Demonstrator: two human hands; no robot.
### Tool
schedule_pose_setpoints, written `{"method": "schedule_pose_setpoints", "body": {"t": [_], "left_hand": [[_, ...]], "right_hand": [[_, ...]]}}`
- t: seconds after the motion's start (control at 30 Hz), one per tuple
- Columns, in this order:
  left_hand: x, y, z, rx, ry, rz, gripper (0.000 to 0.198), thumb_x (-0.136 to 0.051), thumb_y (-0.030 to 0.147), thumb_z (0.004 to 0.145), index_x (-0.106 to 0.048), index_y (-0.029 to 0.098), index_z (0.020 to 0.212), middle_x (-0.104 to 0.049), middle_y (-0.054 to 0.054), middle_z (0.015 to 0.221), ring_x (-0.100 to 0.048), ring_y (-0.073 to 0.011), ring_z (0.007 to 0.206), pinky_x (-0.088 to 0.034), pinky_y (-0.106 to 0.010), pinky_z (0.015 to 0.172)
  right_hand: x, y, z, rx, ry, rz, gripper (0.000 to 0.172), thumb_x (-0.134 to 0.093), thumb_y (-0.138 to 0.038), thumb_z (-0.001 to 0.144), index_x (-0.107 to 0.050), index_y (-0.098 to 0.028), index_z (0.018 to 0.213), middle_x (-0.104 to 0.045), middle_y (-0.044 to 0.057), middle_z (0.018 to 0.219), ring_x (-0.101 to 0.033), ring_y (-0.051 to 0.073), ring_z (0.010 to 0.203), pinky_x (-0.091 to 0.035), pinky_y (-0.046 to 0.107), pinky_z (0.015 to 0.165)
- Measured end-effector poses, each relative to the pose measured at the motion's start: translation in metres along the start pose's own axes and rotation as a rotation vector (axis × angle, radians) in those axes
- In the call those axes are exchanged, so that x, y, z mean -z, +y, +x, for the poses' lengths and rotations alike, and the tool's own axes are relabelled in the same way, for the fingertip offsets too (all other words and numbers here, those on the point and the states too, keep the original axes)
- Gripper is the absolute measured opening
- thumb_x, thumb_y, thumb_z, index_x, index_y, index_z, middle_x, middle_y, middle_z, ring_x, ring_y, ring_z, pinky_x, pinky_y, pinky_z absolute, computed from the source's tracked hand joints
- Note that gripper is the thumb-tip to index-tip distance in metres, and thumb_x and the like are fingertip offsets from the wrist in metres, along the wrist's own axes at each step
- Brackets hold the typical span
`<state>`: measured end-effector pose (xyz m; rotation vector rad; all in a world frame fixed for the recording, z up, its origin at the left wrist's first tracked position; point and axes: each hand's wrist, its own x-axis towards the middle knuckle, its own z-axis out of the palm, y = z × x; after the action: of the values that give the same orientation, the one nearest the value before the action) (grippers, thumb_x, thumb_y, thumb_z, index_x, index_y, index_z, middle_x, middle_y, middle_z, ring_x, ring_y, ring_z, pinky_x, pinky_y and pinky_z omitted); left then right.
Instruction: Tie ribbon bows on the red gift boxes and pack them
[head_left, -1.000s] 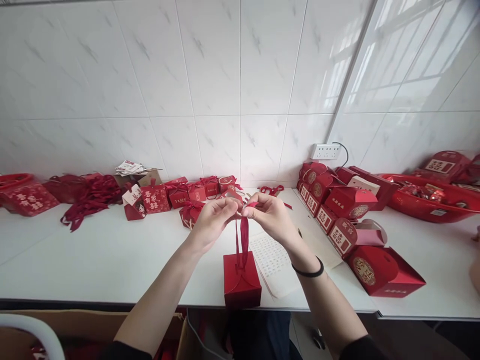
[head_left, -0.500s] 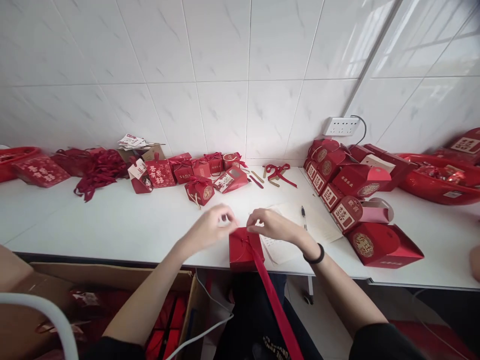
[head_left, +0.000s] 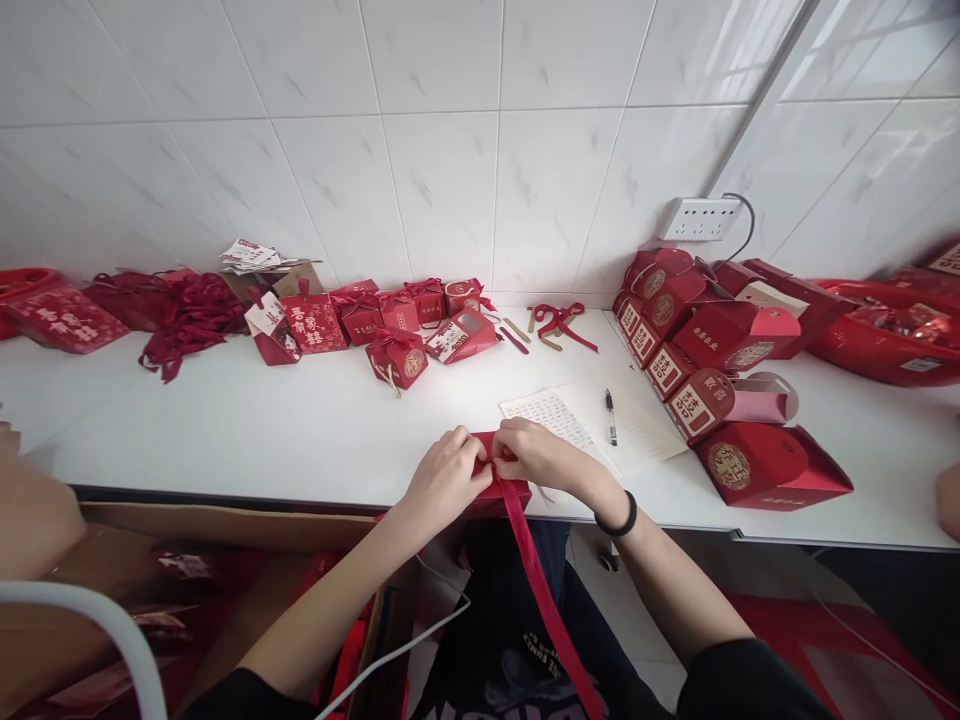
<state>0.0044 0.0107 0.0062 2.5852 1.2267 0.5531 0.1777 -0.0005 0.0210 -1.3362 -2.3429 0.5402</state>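
A small red gift box [head_left: 517, 493] sits at the front edge of the white table [head_left: 262, 430], mostly hidden under my hands. My left hand [head_left: 448, 476] and my right hand [head_left: 531, 455] meet on top of it, both with fingers pinched on a red ribbon [head_left: 536, 585]. The ribbon's long tail hangs from the box down over the table edge toward my lap. A black band circles my right wrist.
A printed sheet [head_left: 559, 418] and a pen [head_left: 610, 414] lie just behind my hands. Several red gift boxes [head_left: 395, 356] line the back wall; larger red boxes [head_left: 765, 465] are stacked at the right. A ribbon pile [head_left: 187, 320] lies back left. An open cardboard carton [head_left: 225, 560] stands below the table.
My hands came down from holding the ribbon raised above the box to pressing together on its top. The ribbon tail now hangs over the table edge. The view has tilted downward.
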Motion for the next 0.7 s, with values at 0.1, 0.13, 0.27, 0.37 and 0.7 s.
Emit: {"method": "schedule_pose_setpoints", "body": {"t": [0.1,0.13,0.27,0.37,0.7], "left_hand": [[-0.003,0.002,0.006,0.040,0.015,-0.012,0.010,-0.057,0.015,0.075,-0.052,0.019,0.066,-0.053,0.000,0.075,-0.054,-0.0148,0.065,-0.045,-0.029,0.061],[-0.004,0.002,0.008,0.046,0.022,-0.021,0.012,-0.056,0.014,0.074,-0.051,0.019,0.065,-0.052,0.000,0.074,-0.053,-0.0136,0.062,-0.044,-0.028,0.060],[-0.012,0.001,0.011,-0.010,0.113,-0.058,0.013,-0.053,0.012,0.075,-0.047,0.019,0.066,-0.050,0.001,0.075,-0.051,-0.0119,0.061,-0.043,-0.026,0.057],[-0.016,-0.001,0.008,-0.062,0.192,-0.119,0.011,-0.047,0.013,0.080,-0.044,0.020,0.072,-0.048,0.000,0.077,-0.050,-0.0115,0.061,-0.043,-0.025,0.055],[-0.014,-0.005,0.006,-0.127,0.152,-0.223,0.007,-0.048,0.016,0.082,-0.044,0.021,0.079,-0.048,0.001,0.082,-0.053,-0.0124,0.068,-0.046,-0.026,0.062]], "right_hand": [[-0.001,0.005,-0.003,0.018,0.040,0.076,0.021,-0.057,0.001,0.068,-0.048,-0.017,0.063,-0.048,-0.002,0.067,-0.041,0.011,0.061,-0.035,0.023,0.059],[-0.001,0.006,-0.004,0.017,0.055,0.110,0.021,-0.056,0.002,0.067,-0.047,-0.017,0.063,-0.047,-0.002,0.067,-0.040,0.010,0.059,-0.035,0.023,0.059],[-0.002,0.009,-0.013,0.006,0.128,0.191,0.021,-0.055,0.002,0.068,-0.048,-0.017,0.067,-0.046,-0.002,0.069,-0.041,0.011,0.061,-0.036,0.023,0.059],[-0.003,0.009,-0.018,0.008,0.159,0.206,0.014,-0.057,-0.004,0.074,-0.051,-0.017,0.073,-0.048,0.000,0.074,-0.044,0.013,0.068,-0.039,0.024,0.063],[-0.019,0.017,-0.020,-0.034,0.283,0.424,0.009,-0.050,-0.016,0.083,-0.050,-0.019,0.074,-0.050,0.001,0.075,-0.048,0.013,0.069,-0.042,0.027,0.064]]}}
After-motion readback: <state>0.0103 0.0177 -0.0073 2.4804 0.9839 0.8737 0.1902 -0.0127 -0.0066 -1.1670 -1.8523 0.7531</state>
